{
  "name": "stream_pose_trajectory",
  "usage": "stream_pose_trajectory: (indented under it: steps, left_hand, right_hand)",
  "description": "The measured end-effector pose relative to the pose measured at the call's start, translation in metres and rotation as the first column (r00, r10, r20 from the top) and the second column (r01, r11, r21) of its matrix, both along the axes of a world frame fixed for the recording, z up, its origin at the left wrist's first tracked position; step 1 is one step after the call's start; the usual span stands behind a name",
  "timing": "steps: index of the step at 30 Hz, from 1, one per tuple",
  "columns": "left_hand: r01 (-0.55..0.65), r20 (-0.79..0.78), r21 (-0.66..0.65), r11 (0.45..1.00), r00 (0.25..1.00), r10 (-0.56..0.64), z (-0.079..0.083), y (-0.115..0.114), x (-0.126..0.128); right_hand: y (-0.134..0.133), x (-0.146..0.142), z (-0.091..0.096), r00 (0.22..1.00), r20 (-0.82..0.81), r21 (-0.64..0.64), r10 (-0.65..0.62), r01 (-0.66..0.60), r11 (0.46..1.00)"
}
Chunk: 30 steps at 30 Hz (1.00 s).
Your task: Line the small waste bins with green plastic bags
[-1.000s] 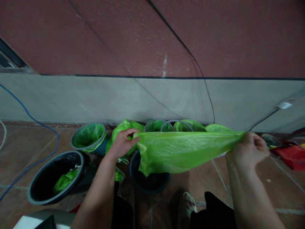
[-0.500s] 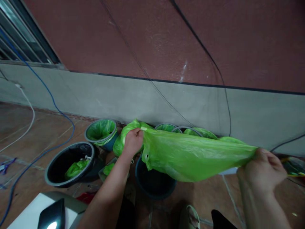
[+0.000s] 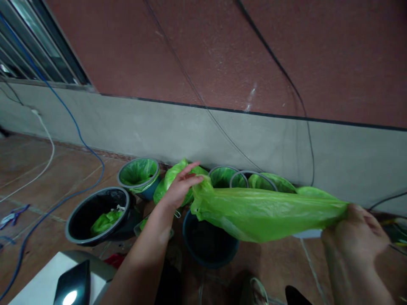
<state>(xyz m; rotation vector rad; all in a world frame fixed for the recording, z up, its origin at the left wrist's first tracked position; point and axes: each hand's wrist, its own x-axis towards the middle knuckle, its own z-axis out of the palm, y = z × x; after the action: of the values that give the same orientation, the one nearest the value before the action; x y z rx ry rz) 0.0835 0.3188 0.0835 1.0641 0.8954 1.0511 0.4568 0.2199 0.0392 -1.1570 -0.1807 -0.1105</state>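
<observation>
A green plastic bag [image 3: 267, 212] stretches sideways in front of me, its right end gripped in my right hand [image 3: 358, 231]. My left hand [image 3: 182, 186] has its fingers stretched out and apart beside the bag's left end, where the thumb is close to or touching the plastic. Below the bag's left part stands a dark round bin [image 3: 210, 243], partly covered by it.
Against the wall are a bin with a green liner [image 3: 139, 171], a bulging green bag [image 3: 174, 169] and grey bin rims [image 3: 254, 173]. A black-lined bin [image 3: 95, 216] stands left. A phone [image 3: 73, 284] lies on a white surface [image 3: 41, 281]. A blue cable [image 3: 79, 192] crosses the floor.
My left hand has opened and let go of the bag's left end, which now sags slightly. My right hand keeps its hold. The view has shifted slightly left.
</observation>
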Motion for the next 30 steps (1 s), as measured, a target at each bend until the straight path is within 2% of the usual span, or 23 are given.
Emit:
stream_pose_trajectory:
  steps: [3,5,9,15,21,23,25,28,30]
  left_hand:
    - [0.132,-0.102,0.083,0.988,0.987,-0.123,0.0,0.003,-0.009]
    - [0.201,-0.14,0.083,0.976,0.972,-0.188,0.0,0.005,-0.014]
    - [0.204,-0.161,0.071,0.976,0.968,-0.191,0.0,0.007,-0.017]
    - [0.107,-0.159,0.153,0.982,0.984,-0.082,-0.002,0.008,-0.017]
    - [-0.111,-0.172,0.291,0.95,0.971,0.166,-0.006,0.011,-0.012]
    - [-0.21,-0.112,0.349,0.913,0.958,0.263,-0.005,0.012,-0.01]
    - [-0.286,-0.005,0.386,0.877,0.95,0.312,-0.004,0.013,-0.009]
    - [-0.334,0.164,0.357,0.872,0.942,0.293,-0.003,0.016,-0.01]
    - [-0.376,0.219,0.321,0.869,0.922,0.318,-0.004,0.017,-0.011]
  right_hand:
    - [0.0,0.005,-0.001,0.999,0.001,0.023,-0.036,0.036,0.999]
    - [0.001,0.008,-0.002,0.998,-0.002,0.021,-0.061,0.062,0.998]
    - [0.002,0.014,-0.003,0.993,0.007,0.039,-0.114,0.113,0.993]
    - [0.0,0.018,-0.004,0.992,0.019,0.067,-0.124,0.122,0.99]
    - [-0.002,0.007,0.002,0.998,0.005,0.0,-0.066,0.066,0.998]
    - [-0.002,0.003,0.003,0.999,0.018,-0.013,-0.049,0.049,0.999]
    - [-0.003,0.001,0.003,0.999,0.029,-0.053,-0.021,0.023,0.998]
    - [-0.003,-0.003,0.001,0.997,0.03,-0.109,0.077,-0.073,0.991]
    - [-0.002,-0.007,0.002,0.988,-0.012,-0.134,0.154,-0.154,0.979]
